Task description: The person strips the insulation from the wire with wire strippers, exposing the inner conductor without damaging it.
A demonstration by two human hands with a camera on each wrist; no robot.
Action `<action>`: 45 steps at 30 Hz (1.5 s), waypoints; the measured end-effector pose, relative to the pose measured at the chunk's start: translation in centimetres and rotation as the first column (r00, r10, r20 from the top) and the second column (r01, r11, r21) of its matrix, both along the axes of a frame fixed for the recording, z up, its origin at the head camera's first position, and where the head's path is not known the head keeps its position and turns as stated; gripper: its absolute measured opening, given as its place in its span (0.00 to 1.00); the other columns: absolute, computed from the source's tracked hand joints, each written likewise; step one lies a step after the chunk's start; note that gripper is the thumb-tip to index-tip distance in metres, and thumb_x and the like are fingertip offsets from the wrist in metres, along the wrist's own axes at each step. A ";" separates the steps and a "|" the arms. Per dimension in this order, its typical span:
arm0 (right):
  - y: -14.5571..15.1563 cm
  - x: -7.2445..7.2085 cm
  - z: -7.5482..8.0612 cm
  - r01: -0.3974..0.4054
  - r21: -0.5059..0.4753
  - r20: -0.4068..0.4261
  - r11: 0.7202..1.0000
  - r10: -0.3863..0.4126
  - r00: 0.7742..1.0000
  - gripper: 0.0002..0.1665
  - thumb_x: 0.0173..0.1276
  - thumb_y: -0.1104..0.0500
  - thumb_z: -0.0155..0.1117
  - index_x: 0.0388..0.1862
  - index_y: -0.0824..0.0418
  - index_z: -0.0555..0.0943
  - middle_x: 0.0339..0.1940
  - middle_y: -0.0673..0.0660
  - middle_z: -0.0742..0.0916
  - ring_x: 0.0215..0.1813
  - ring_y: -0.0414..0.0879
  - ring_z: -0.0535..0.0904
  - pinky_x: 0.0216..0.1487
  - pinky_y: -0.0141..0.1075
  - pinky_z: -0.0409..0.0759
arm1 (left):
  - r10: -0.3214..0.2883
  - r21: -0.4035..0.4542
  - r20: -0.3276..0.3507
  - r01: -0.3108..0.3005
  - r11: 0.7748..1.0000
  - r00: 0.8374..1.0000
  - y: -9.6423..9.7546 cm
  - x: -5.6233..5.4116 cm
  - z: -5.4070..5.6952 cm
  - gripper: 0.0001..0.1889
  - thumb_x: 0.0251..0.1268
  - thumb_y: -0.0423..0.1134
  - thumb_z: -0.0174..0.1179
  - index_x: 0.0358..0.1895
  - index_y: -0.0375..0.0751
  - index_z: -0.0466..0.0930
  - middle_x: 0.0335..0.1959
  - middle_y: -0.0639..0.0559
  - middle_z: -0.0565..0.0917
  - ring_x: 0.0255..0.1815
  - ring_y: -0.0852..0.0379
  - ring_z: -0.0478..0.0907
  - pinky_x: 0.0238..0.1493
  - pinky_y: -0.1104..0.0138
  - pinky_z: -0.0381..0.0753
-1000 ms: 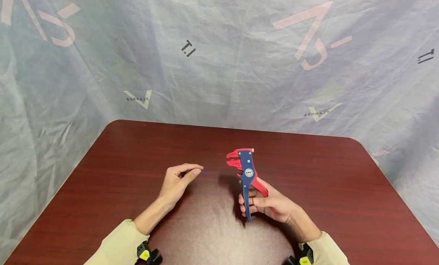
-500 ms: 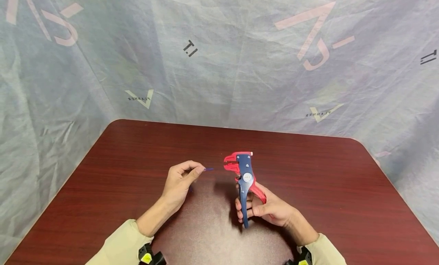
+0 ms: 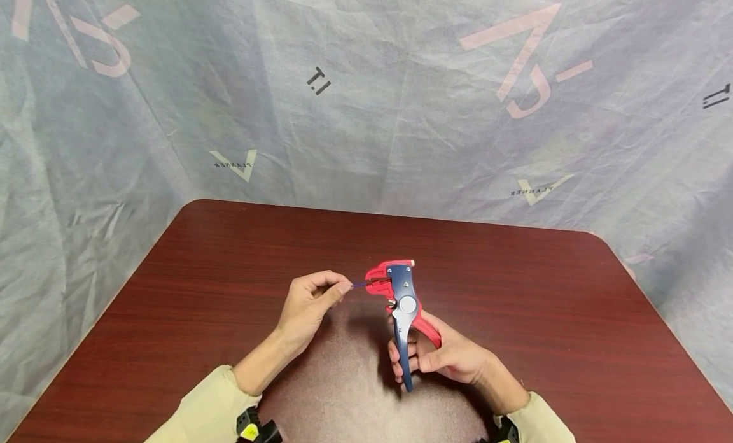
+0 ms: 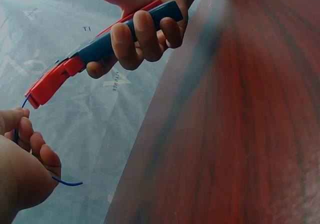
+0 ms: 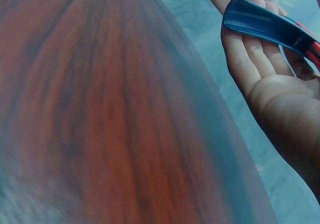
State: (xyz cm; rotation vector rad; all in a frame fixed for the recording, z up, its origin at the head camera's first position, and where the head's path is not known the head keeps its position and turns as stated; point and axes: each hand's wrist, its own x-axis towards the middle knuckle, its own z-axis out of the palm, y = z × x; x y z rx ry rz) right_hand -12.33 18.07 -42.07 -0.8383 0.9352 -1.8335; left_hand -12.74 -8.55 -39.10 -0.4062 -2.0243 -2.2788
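My right hand (image 3: 443,352) grips a red and blue wire stripper (image 3: 405,296) by its handles, the head raised and its red jaws facing left. A thin blue wire (image 3: 359,284) is pinched between thumb and fingers of my left hand (image 3: 314,306). The wire's short end reaches in at the mouth of the red jaws. In the left wrist view, the wire's other end (image 4: 69,183) sticks out below the curled fingers. Fingers of the right hand (image 4: 145,36) wrap around the blue handle there. The right wrist view shows the blue handle (image 5: 265,24) lying across the fingers.
Both hands are above a dark red wood-grain table (image 3: 229,252). A grey fabric sheet (image 3: 366,112) with printed marks hangs behind and beside it. Black camera mounts (image 3: 258,425) sit at the sleeve cuffs.
My left hand has moved right, bringing the wire to the stripper's jaws. The right hand has shifted the stripper slightly left and toward me. More of the wire's short end showed half a second ago.
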 end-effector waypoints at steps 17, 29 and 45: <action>-0.4 0.2 0.3 -0.018 -0.009 -0.034 1.000 0.017 0.999 0.37 0.71 0.63 0.62 0.74 0.55 0.58 0.53 0.54 0.82 0.54 0.46 0.84 0.61 0.45 0.82 | 0.032 -0.032 -0.030 -0.033 0.999 0.999 1.3 0.4 0.4 0.06 0.63 0.27 0.64 0.37 0.24 0.82 0.24 0.64 0.79 0.26 0.69 0.66 0.29 0.75 0.67; -0.2 0.1 0.3 -0.011 0.010 -0.030 1.000 0.011 1.000 0.37 0.71 0.64 0.62 0.74 0.54 0.58 0.52 0.54 0.82 0.53 0.46 0.84 0.61 0.45 0.81 | 0.002 -0.005 -0.021 -0.002 1.000 1.000 1.4 0.6 0.4 0.07 0.64 0.27 0.60 0.39 0.22 0.79 0.27 0.65 0.79 0.29 0.69 0.69 0.35 0.76 0.69; -0.5 0.4 0.5 0.023 0.043 -0.036 0.999 -0.022 0.999 0.35 0.68 0.68 0.64 0.71 0.57 0.62 0.48 0.53 0.84 0.49 0.45 0.84 0.57 0.41 0.82 | -0.023 -0.025 -0.040 0.022 0.999 0.999 1.3 0.7 0.5 0.06 0.64 0.27 0.59 0.38 0.23 0.79 0.27 0.64 0.79 0.30 0.70 0.71 0.35 0.75 0.71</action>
